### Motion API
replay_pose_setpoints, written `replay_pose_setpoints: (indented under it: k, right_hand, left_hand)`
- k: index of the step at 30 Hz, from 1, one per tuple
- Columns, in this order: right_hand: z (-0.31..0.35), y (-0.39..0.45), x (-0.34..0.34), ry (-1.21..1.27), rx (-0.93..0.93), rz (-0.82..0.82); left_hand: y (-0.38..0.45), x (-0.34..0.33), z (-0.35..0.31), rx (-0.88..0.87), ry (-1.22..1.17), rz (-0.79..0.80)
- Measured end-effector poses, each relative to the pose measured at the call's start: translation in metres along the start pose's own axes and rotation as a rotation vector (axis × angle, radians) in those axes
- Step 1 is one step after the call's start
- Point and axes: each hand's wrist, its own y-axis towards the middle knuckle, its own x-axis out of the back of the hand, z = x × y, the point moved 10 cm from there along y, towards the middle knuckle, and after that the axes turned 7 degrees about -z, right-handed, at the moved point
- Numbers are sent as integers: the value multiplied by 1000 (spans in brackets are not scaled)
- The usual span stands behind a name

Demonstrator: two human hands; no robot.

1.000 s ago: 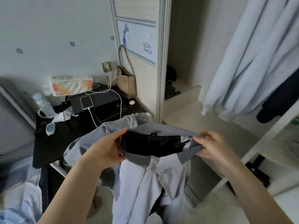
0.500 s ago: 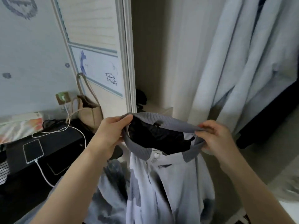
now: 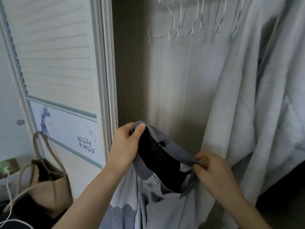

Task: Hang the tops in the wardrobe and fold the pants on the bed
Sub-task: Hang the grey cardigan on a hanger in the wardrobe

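I hold a pale grey top (image 3: 158, 207) with a darker grey ribbed collar and a black lining, in front of the open wardrobe. My left hand (image 3: 127, 146) grips the left end of the collar, thumb on top. The collar's right end is pinched by my right hand (image 3: 211, 169), which sits lower. The rest of the top hangs down between my forearms. Several empty white wire hangers (image 3: 189, 22) hang on the rail at the top of the wardrobe.
Light grey garments (image 3: 257, 103) hang at the right inside the wardrobe, with a dark garment (image 3: 283, 182) low at the right. The louvred wardrobe door (image 3: 62, 66) stands at the left. A beige tote bag (image 3: 47, 184) and a white cable (image 3: 9, 204) are at the lower left.
My view has tilted up and moved closer to the wardrobe, so the hangers now show. Both hands raised the top; my left hand is now higher than my right.
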Motion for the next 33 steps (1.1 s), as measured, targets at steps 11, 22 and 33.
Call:
replay_pose_setpoints:
  k: [11, 22, 33]
  right_hand:
    - [114, 104, 37, -271, 441, -73]
    - [246, 204, 163, -327, 690, -641]
    - [240, 311, 226, -315, 273, -612]
  left_hand:
    - [91, -42, -38, -52, -205, 61]
    - [147, -78, -60, 105, -353, 202]
    - [161, -88, -56, 85, -245, 248]
